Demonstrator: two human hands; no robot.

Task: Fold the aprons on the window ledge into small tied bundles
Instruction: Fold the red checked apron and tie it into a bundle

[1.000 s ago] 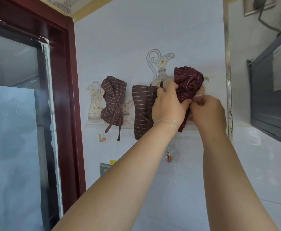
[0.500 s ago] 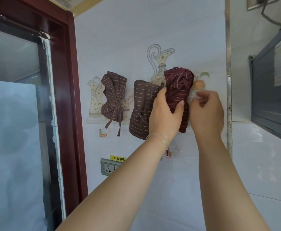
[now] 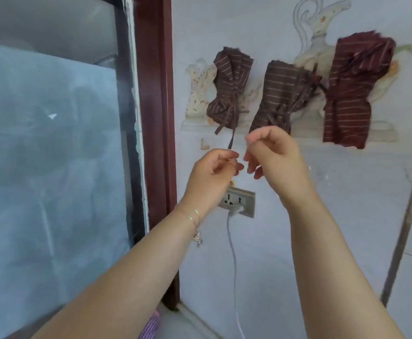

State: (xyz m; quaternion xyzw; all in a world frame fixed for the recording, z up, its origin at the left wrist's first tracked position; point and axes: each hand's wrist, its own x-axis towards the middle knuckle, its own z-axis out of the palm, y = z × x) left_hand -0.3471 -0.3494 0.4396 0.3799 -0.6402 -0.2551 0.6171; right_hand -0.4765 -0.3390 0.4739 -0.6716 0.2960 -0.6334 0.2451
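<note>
I count three striped apron bundles hanging in a row on the tiled wall, above the painted jug pictures. The left bundle (image 3: pixel 229 90) is brown, cinched at the waist with a tie whose two tails dangle below it. The middle bundle (image 3: pixel 282 96) is also brown and tied, leaning a little to the left. The right bundle (image 3: pixel 354 91) is maroon, folded into a longer roll with a strap running across its upper part; I cannot make out a finished knot on it, so I judge it the least secure of the three, though motion blur may be hiding the tie.

By my reading the task is close to finished: all three aprons are folded small and none lies loose anywhere I can see. No window ledge with further aprons shows in this view, so I cannot tell whether more are waiting.

Both hands are below the bundles and clear of them. My left hand (image 3: pixel 212 172) has its fingers loosely curled, thumb near the forefinger, just under the hanging tail of the left bundle; whether it pinches that tail I cannot tell. My right hand (image 3: pixel 273 155) is likewise loosely curled and appears to hold nothing.

Further out I see one wall socket (image 3: pixel 236 201) with one white cable (image 3: pixel 233 260) plugged in, one dark red door frame (image 3: pixel 155 118), and one glass pane (image 3: pixel 48 143) to its left.
</note>
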